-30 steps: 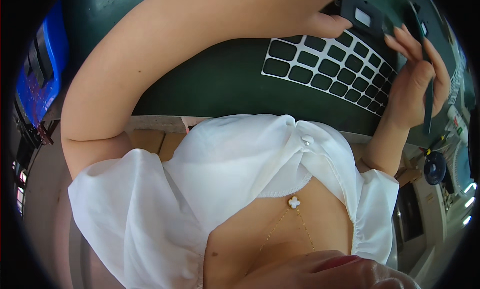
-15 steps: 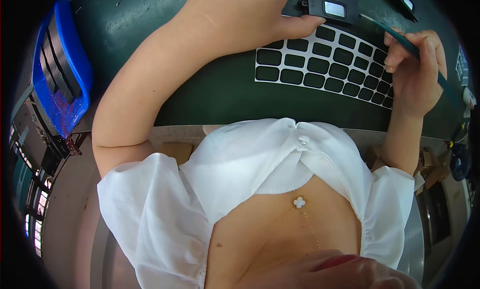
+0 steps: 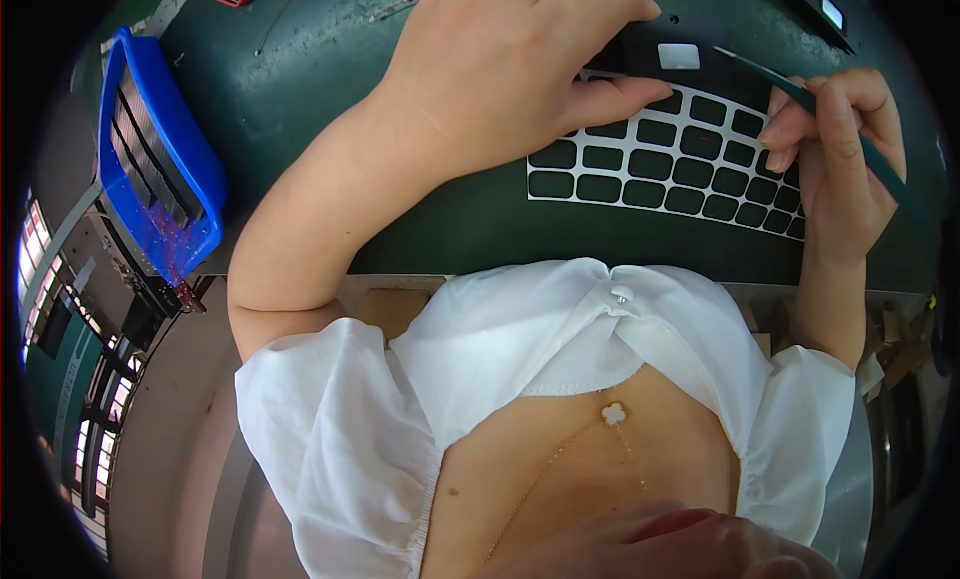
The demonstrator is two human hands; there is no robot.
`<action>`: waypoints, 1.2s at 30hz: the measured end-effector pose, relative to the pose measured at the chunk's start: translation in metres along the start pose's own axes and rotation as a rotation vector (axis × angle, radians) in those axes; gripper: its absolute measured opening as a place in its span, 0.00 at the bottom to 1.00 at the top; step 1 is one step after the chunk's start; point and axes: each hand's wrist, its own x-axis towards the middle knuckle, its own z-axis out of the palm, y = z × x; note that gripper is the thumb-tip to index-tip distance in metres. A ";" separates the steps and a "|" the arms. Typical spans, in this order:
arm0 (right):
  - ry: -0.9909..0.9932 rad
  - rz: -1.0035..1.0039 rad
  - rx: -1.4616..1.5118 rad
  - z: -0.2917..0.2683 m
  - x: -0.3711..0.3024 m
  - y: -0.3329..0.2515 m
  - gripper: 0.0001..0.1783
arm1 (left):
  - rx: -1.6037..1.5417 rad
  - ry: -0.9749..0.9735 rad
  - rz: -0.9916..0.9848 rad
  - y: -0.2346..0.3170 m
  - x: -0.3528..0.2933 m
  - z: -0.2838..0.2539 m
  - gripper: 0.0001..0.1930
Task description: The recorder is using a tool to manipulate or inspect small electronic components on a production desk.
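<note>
I think I am in the picking step: my left hand (image 3: 520, 64) presses flat on the dark device (image 3: 690, 54) just above the sticker sheet (image 3: 660, 164) on the counter (image 3: 330, 89), my right hand (image 3: 835, 164) grips thin tweezers (image 3: 800, 84) over the sheet's right end, and the next move needs a fine tip.

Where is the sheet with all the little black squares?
In the head view, the white sheet of black squares lies on the dark green table, up and to the right, between the left hand and the right hand holding thin tweezers.
</note>
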 end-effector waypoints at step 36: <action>0.023 -0.307 -0.043 -0.007 0.007 -0.003 0.07 | 0.120 0.073 0.136 0.004 0.024 0.005 0.18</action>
